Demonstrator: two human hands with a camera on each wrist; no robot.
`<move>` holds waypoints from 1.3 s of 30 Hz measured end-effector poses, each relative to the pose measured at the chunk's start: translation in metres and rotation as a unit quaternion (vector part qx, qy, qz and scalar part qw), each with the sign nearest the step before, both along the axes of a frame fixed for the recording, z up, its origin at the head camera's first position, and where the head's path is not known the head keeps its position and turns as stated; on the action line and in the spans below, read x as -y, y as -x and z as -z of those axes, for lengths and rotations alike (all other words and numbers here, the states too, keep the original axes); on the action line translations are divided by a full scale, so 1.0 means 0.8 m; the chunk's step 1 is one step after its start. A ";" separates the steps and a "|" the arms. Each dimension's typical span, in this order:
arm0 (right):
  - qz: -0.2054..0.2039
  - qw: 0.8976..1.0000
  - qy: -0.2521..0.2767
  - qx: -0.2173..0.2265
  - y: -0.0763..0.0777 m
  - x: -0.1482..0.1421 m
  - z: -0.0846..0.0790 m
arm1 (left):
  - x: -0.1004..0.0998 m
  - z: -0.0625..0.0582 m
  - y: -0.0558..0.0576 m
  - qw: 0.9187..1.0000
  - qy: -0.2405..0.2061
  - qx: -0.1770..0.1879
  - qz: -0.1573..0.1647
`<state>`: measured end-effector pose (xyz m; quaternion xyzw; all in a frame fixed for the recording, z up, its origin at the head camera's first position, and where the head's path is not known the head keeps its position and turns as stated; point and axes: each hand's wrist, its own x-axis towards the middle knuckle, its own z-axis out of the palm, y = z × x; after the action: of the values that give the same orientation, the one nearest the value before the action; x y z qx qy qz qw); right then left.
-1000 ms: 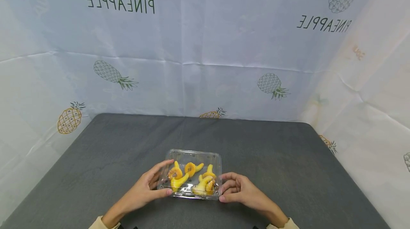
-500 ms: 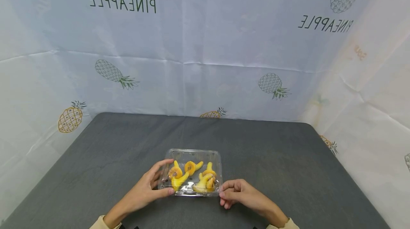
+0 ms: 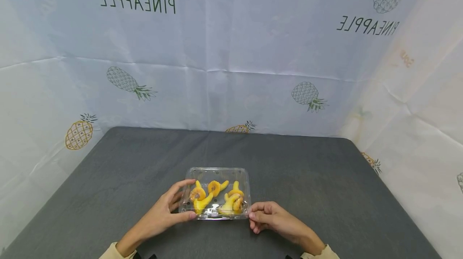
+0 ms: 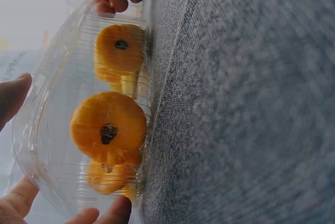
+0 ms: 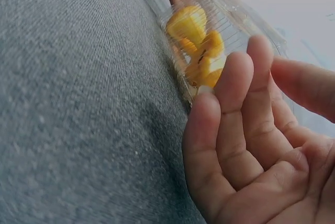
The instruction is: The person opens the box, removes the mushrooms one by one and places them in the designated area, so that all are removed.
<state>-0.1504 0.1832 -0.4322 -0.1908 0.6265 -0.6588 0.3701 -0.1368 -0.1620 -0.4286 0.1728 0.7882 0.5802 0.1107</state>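
A clear plastic clamshell box (image 3: 237, 175) lies on the dark table, its lid down, with several yellow mushrooms (image 3: 204, 203) inside. My left hand (image 3: 164, 212) grips the box's left end, index finger along the top and thumb at the front. Close up in the left wrist view, fingertips touch the ribbed clear wall (image 4: 55, 124), and orange caps show through it. At the front right corner, my right hand (image 3: 273, 218) pinches the rim between thumb and index finger. Its other fingers are curled, as the right wrist view shows; the pinched edge is mostly hidden there.
A dark grey cloth-like surface (image 3: 307, 178) covers the table around the box. Behind and at both sides hangs a pale curtain (image 3: 231, 42) printed with pineapples and mirrored lettering.
My right hand's thumb and index finger have closed on the box's front right corner. The box's front edge appears slightly higher in the picture. The left hand keeps its place.
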 end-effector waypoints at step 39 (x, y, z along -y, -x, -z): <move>0.066 0.996 -0.036 -0.041 -0.007 0.010 0.006 | 0.003 0.004 0.002 1.000 -0.003 -0.006 0.011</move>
<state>-0.1447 0.1751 -0.4369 -0.1626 0.6759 -0.6500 0.3068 -0.1383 -0.1645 -0.4318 0.1852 0.7852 0.5802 0.1115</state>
